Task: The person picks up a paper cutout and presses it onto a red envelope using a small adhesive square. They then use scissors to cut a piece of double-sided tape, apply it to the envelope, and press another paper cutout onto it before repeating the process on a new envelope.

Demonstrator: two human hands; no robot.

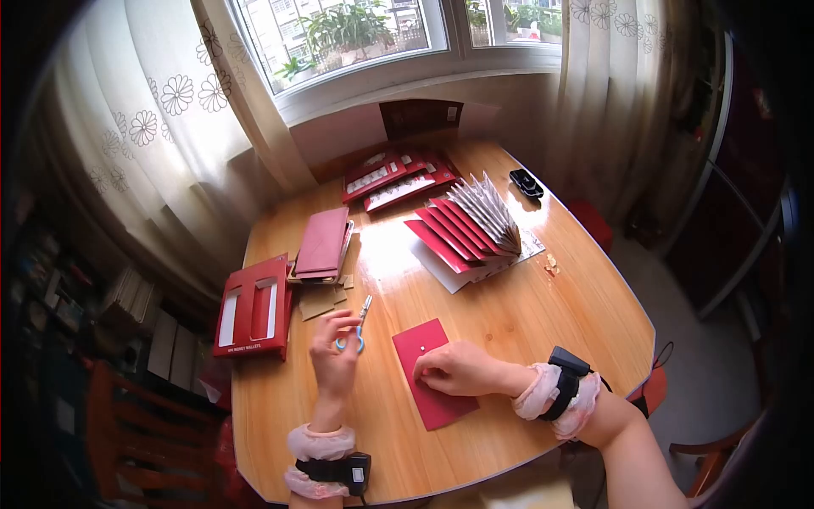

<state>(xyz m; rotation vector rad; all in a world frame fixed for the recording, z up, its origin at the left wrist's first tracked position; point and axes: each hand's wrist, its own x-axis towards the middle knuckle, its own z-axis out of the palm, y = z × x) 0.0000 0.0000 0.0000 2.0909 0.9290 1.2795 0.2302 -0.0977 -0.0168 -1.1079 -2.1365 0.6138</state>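
Note:
A red paper envelope (431, 407) lies flat near the front of the table, with a small white spot (422, 348) on its upper part. My right hand (458, 367) rests over it, fingers curled together and their tips down at the paper; whatever they pinch is hidden. To the left, my left hand (333, 352) is held up with bent fingers and a gap between thumb and forefinger. Just behind those fingers lie scissors with blue handles (360, 339), partly covered by the hand. I see nothing held in the left hand.
A red window box (253, 307) and a stack of dull red envelopes (324, 243) are on the left. Fanned red and silvery decorated envelopes (471, 225) stand further back. Behind are red packs (398, 180), with a black object (526, 183) at right and gold scraps (552, 265).

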